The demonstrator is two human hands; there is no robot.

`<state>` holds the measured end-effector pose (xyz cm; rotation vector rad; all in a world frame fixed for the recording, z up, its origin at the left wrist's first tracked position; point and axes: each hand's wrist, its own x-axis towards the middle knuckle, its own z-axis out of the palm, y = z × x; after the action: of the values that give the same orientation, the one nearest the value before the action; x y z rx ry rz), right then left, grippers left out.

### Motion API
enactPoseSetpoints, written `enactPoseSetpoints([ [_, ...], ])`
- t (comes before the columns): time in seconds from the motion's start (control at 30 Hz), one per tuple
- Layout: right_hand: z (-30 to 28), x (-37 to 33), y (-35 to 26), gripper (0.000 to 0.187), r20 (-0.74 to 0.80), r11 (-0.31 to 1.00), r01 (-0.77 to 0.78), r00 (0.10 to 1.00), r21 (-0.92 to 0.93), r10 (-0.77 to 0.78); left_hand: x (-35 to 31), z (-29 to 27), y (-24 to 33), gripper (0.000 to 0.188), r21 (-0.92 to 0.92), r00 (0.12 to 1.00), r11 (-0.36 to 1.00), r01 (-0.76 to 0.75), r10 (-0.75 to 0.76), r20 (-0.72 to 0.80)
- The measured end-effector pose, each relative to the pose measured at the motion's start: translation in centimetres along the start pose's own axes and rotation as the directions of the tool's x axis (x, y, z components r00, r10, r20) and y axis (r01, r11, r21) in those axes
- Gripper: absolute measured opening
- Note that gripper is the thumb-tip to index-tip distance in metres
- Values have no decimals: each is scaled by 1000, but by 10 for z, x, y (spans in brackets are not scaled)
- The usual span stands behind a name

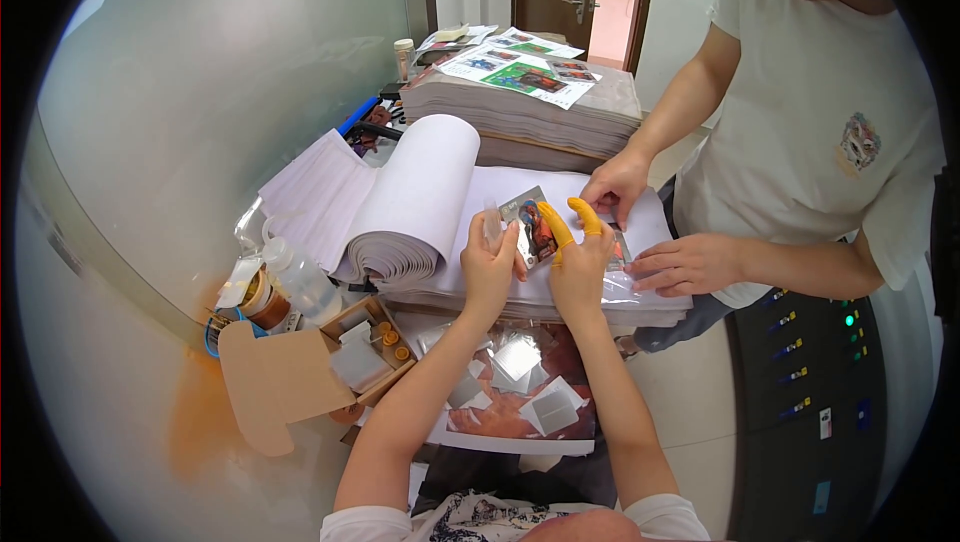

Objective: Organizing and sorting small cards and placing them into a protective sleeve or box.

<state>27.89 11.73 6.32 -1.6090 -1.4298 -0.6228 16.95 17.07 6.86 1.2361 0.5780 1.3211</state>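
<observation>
Just in front of me, above the white sheets, my left hand (488,267) grips a glossy picture card (530,225) by its near left edge. The card has a grey border and a dark red and blue picture. A translucent cover sits on one left finger. Yellow finger cots (553,228) cover two digits of my right hand (580,267). These two are spread apart, one lying against the card's right edge; its other fingers are partly hidden. Right beside it, another person's hands (675,264) rest around a second picture card (617,245), which is partly covered.
A thick white roll (418,192) lies left of my hands. Behind stands a tall sheet stack (520,112) topped with printed papers. At left are a squeeze bottle (300,277) and open cardboard box (290,372). Clear sleeves (518,357) lie below my forearms; a dark switch panel (800,412) stands right.
</observation>
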Motion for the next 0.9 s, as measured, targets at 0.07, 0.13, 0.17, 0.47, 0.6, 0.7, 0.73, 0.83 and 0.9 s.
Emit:
enactPoseSetpoints([
  [0.07,0,2,-2,48,14,999,-18,1000,-27,19,0,-1,0,19,-4,1000,1000,0,0,9],
  [0.13,1,2,-3,49,36,998,-6,999,-64,8,1,-2,-1,21,23,1000,1000,3,-3,8],
  [0.17,0,1,-3,49,35,998,-7,999,-64,9,0,-2,-1,21,24,1000,1000,3,-3,9],
  [0.47,-3,-17,6,42,-175,976,159,976,148,-132,2,1,2,18,-65,998,998,24,-28,-54],
  [0.6,-2,-18,3,39,-177,974,153,977,168,-122,1,-1,1,17,-98,999,995,20,-25,-47],
  [0.7,-1,-18,5,38,-158,975,138,981,174,-110,3,-1,-2,17,-93,999,996,16,-20,-43],
  [0.73,-1,-17,5,38,-167,972,156,978,175,-126,3,-1,-2,17,-80,999,997,8,-11,-42],
  [0.83,-1,-14,1,43,-109,987,102,990,128,-88,2,0,1,17,-63,999,998,-1,-2,-34],
  [0.9,-1,-13,0,43,-87,992,95,992,87,-88,2,0,1,17,-75,999,997,5,-8,-34],
])
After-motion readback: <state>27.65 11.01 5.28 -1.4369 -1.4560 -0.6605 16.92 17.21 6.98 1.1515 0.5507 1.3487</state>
